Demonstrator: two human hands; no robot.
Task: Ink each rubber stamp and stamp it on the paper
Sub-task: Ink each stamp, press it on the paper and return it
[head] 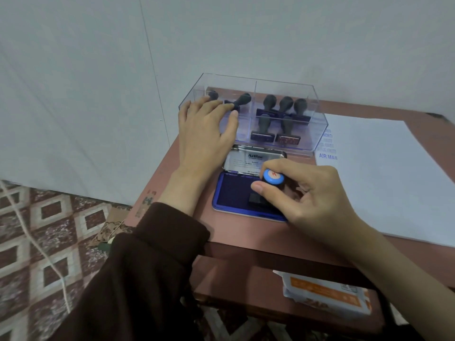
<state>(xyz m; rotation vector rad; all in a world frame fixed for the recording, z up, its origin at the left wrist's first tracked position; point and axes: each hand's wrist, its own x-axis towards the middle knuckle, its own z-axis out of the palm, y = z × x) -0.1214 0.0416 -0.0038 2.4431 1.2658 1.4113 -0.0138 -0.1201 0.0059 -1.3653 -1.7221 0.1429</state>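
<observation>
The stamp (273,178) is pinched in the fingers of the right hand (312,195) and pressed on the ink pad (232,193) beneath them, while the box (318,129) is apparently steadied under the spread fingers of the left hand (203,136).

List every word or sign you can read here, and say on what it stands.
"Artline": pad lid.
"AIR MA", last letters unclear: paper, blue print.
Prints above it: blurred.
Lid's small print: too small.
Red mark atop stamp: unreadable.
Orange packet: blurred.
</observation>
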